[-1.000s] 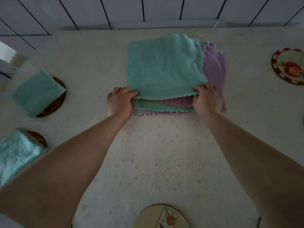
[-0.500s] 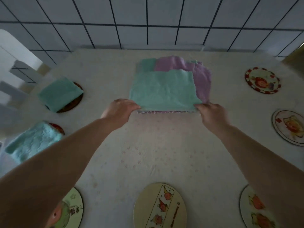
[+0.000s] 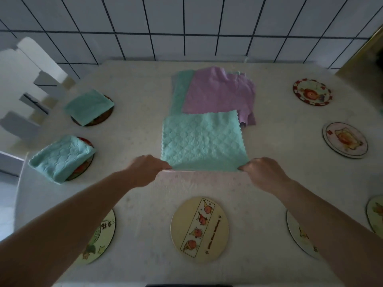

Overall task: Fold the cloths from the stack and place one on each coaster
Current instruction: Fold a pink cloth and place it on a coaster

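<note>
A pale quilted tablecloth (image 3: pixel 207 187) covers the table, with a white tiled wall (image 3: pixel 186 23) behind it at twelve o'clock; near the centre, toward twelve o'clock, lies the stack of cloths (image 3: pixel 217 94), a lilac cloth on top with teal edges showing beneath; just in front of it, overlapping its near edge, is a folded teal quilted cloth (image 3: pixel 203 141), held by its two near corners; the left hand (image 3: pixel 145 170) pinches the left corner between thumb and fingers, and the right hand (image 3: pixel 263 172) pinches the right corner likewise; at nine o'clock two folded teal cloths rest on dark round coasters, the farther one (image 3: pixel 89 106) and the nearer one (image 3: pixel 62 156); bare round picture coasters ring the rest: a cream one with fruit figures (image 3: pixel 200 229) at six o'clock, one at seven (image 3: pixel 99 239), one at five (image 3: pixel 300 235), two at three (image 3: pixel 345 139) and (image 3: pixel 376 212), and a red-rimmed one (image 3: pixel 312 94) at two o'clock.
</note>
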